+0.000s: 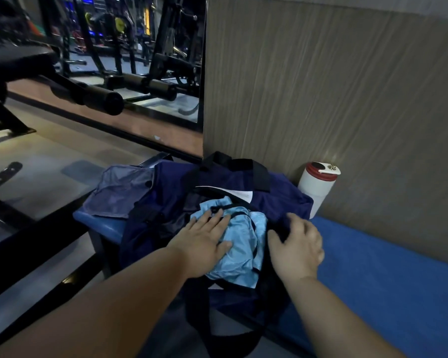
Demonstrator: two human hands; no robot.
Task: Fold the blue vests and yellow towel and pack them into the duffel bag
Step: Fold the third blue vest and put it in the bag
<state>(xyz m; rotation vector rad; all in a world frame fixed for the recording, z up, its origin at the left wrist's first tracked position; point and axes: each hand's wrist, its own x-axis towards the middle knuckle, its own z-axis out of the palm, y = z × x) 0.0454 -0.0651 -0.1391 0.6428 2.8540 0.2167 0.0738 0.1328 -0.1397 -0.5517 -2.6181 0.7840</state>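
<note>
A navy duffel bag (pixel 171 200) with black straps lies on the blue bench (pixel 373 259), its top open. A folded light blue vest (pixel 246 244) with dark trim sits in the opening. My left hand (pixel 204 241) presses flat on the vest's left side, fingers straight. My right hand (pixel 298 244) grips the bag's dark right edge beside the vest, fingers curled over the fabric. No yellow towel is in view.
A white bottle (pixel 318 187) with a red lid stands on the bench against the wood-grain wall (pixel 321 86). A grey-blue cloth (pixel 119 192) lies at the bench's left end. Gym machines (pixel 96 96) and a mirror fill the left; floor lies below the bench edge.
</note>
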